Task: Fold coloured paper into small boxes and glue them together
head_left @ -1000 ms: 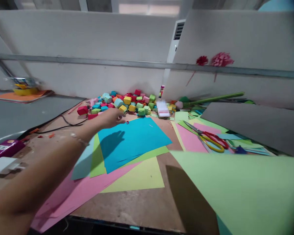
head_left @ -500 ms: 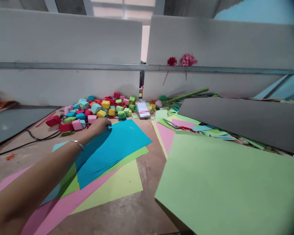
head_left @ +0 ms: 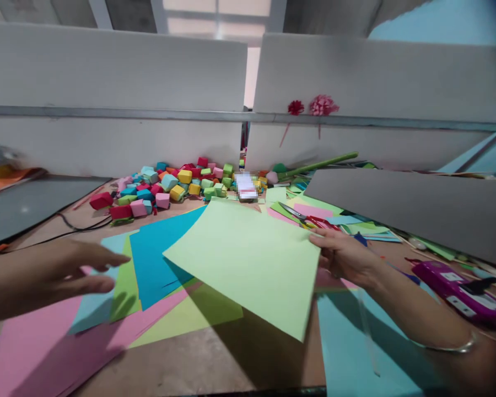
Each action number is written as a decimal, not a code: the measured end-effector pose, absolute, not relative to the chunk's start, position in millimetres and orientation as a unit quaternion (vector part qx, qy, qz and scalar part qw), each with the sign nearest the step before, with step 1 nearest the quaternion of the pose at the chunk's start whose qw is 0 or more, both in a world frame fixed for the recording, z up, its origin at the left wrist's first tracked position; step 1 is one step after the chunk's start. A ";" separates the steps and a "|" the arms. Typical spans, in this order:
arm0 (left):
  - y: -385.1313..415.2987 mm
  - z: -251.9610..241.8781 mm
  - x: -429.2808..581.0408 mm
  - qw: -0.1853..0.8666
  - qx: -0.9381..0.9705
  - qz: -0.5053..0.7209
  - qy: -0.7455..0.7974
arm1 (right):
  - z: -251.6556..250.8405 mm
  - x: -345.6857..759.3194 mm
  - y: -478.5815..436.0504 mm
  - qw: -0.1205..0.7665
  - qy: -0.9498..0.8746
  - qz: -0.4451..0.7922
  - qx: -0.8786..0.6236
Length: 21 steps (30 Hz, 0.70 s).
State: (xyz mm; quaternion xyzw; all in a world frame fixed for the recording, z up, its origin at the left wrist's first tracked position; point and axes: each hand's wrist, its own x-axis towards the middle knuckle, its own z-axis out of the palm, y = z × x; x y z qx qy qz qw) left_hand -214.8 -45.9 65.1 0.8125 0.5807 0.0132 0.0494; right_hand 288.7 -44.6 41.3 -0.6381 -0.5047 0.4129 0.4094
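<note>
My right hand pinches the right edge of a pale green sheet of paper, which is held tilted above the table. The sheet covers part of a blue sheet. On the left, my left hand hovers with fingers apart and nothing in it. Below that hand lie fanned coloured sheets: a light blue sheet, a green sheet, a pink sheet and a yellow sheet. Red-handled scissors rest just beyond my right hand.
Several small coloured paper boxes are heaped at the back by a white partition. A purple power strip lies at the right, near a grey board. A light blue sheet lies under my right forearm. Black cable runs at left.
My left hand has left the blue sheet and drawn back leftward. The pale green sheet has moved from the right to the middle, and my right hand has come into view holding it.
</note>
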 end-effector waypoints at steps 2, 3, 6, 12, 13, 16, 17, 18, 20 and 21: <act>-19.7 79.4 -184.9 0.077 0.826 -0.032 0.557 | 34.6 266.6 -41.9 0.410 -0.487 0.470 -0.612; -8.7 85.6 -168.4 0.086 0.838 -0.029 0.538 | 31.6 258.1 -44.3 0.406 -0.477 0.487 -0.608; 13.0 92.0 -118.0 0.115 0.878 -0.021 0.464 | 25.3 243.1 -62.3 0.380 -0.445 0.542 -0.603; 21.2 55.0 -57.8 0.167 0.929 -0.057 0.326 | 27.7 252.8 -96.7 0.299 -0.515 0.550 -0.586; 18.6 49.3 -55.9 0.176 0.932 -0.071 0.309 | 28.9 258.2 -98.9 0.287 -0.543 0.531 -0.583; 2.3 42.0 -57.7 0.169 0.935 -0.096 0.296 | 31.0 274.4 -101.5 0.240 -0.646 0.446 -0.571; -6.0 42.3 -59.0 0.156 0.937 -0.091 0.299 | 30.6 278.2 -101.8 0.227 -0.669 0.414 -0.574; -15.4 43.1 -59.8 0.144 0.938 -0.084 0.303 | 29.6 280.6 -101.8 0.222 -0.678 0.389 -0.583; -36.6 43.7 -59.5 0.131 0.938 -0.059 0.314 | 25.8 281.4 -101.9 0.232 -0.663 0.372 -0.607; -47.5 42.4 -58.2 0.128 0.940 -0.044 0.313 | 23.3 280.2 -102.1 0.243 -0.649 0.373 -0.617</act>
